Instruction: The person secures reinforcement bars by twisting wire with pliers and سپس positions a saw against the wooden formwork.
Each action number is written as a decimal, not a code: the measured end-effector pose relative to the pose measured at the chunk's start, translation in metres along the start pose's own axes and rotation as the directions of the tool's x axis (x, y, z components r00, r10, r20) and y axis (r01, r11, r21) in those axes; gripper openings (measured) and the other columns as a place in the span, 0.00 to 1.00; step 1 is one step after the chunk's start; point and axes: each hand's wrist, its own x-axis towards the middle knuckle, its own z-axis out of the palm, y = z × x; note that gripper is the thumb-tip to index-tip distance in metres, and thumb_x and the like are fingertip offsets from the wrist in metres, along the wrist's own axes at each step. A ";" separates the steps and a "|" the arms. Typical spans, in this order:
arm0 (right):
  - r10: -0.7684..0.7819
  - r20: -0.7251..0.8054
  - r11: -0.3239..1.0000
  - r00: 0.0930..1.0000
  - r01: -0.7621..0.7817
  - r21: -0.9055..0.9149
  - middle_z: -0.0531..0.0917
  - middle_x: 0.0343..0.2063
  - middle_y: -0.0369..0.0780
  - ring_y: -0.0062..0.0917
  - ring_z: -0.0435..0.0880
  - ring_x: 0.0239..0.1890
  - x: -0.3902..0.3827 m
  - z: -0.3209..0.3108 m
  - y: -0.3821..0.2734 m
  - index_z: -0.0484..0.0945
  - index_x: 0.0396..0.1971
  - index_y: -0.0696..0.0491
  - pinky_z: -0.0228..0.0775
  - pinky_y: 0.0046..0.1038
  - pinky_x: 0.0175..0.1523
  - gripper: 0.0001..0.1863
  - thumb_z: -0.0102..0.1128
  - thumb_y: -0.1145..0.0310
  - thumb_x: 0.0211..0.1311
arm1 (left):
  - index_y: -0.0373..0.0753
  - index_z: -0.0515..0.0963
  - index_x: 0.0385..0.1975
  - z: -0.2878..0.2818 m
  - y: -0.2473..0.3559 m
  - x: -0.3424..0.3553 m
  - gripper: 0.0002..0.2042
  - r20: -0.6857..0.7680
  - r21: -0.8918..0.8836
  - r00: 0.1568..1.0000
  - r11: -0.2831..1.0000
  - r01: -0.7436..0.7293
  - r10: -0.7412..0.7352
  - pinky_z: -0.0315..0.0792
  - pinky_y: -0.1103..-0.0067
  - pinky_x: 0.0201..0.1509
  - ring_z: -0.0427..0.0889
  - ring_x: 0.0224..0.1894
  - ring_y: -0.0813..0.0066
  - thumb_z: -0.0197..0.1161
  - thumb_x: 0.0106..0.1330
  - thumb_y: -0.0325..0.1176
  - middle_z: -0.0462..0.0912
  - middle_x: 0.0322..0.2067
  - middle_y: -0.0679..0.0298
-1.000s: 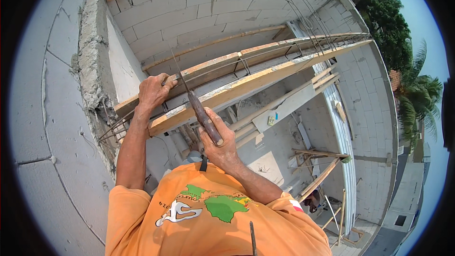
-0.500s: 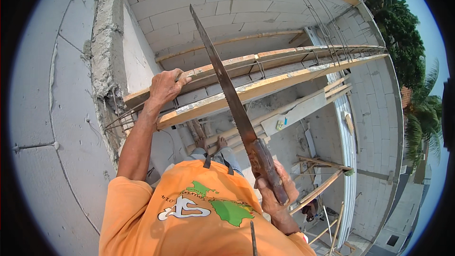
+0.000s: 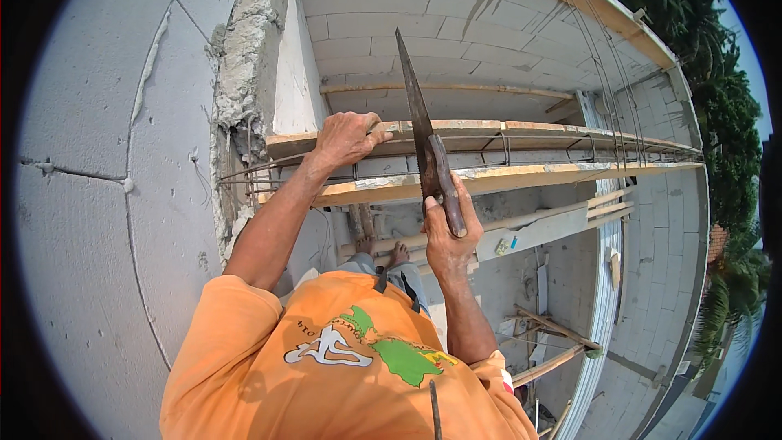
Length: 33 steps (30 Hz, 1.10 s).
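My right hand (image 3: 450, 248) is wrapped round the dark wooden handle of a handsaw (image 3: 416, 102). The rusty, tapering blade points up and away from me, its toothed edge to the left. It crosses in front of two long formwork boards; I cannot tell whether it touches the wood. My left hand (image 3: 349, 138) grips the top edge of the far board (image 3: 468, 127), near its left end. Closer to me runs the near board (image 3: 562, 173). Between the two boards lies a cage of steel bars (image 3: 505, 145).
At left rises a grey block wall (image 3: 73, 236) with a rough concrete column (image 3: 248, 57). Below me a pale plank on poles (image 3: 538, 232) spans a deep drop. Thin vertical bars (image 3: 599, 57) stand at right. Lower right are wooden props (image 3: 550, 365).
The saw and my right hand have moved up and away from me, toward the boards, and the blade is now more upright. My left hand keeps hold of the far board. The view has shifted.
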 end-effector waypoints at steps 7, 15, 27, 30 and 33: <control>0.042 0.037 0.998 0.998 -0.040 -0.057 0.82 0.38 0.41 0.16 0.77 0.32 0.019 0.015 0.008 0.69 0.61 0.64 0.72 0.20 0.38 0.26 0.60 0.78 0.62 | 0.39 0.84 0.40 0.006 -0.006 0.001 0.24 -0.044 0.001 0.998 0.999 -0.037 0.037 0.76 0.63 0.37 0.85 0.30 0.55 0.64 0.62 0.56 0.85 0.23 0.53; -0.071 0.028 0.993 0.997 0.073 -0.098 0.80 0.32 0.38 0.15 0.76 0.28 0.032 0.025 0.026 0.70 0.62 0.62 0.70 0.20 0.33 0.26 0.59 0.77 0.63 | 0.37 0.84 0.37 0.005 -0.005 0.001 0.23 0.006 0.012 0.999 0.999 -0.036 0.035 0.75 0.63 0.34 0.84 0.27 0.55 0.63 0.63 0.55 0.84 0.21 0.53; 0.051 0.013 0.997 0.999 -0.050 -0.067 0.82 0.46 0.44 0.20 0.80 0.43 0.033 0.025 0.013 0.70 0.61 0.62 0.73 0.22 0.48 0.25 0.59 0.79 0.63 | 0.36 0.84 0.38 0.006 -0.004 0.003 0.24 -0.029 0.012 0.998 0.998 -0.061 0.061 0.75 0.63 0.35 0.85 0.28 0.55 0.63 0.62 0.55 0.84 0.22 0.52; 0.045 0.023 0.998 0.999 -0.043 -0.051 0.81 0.49 0.45 0.22 0.80 0.48 0.032 0.028 0.012 0.70 0.61 0.62 0.72 0.23 0.53 0.26 0.58 0.79 0.62 | 0.36 0.83 0.39 0.005 -0.008 0.000 0.25 -0.040 0.012 0.997 0.998 -0.058 0.059 0.75 0.63 0.35 0.85 0.28 0.55 0.64 0.62 0.56 0.84 0.22 0.52; 0.051 0.049 0.998 0.997 -0.048 -0.047 0.81 0.52 0.45 0.23 0.80 0.50 0.032 0.027 0.011 0.70 0.61 0.62 0.72 0.25 0.55 0.26 0.58 0.80 0.62 | 0.36 0.83 0.40 0.007 -0.009 0.000 0.25 -0.024 -0.005 0.998 0.999 -0.050 0.050 0.76 0.63 0.35 0.85 0.27 0.55 0.64 0.62 0.56 0.84 0.22 0.53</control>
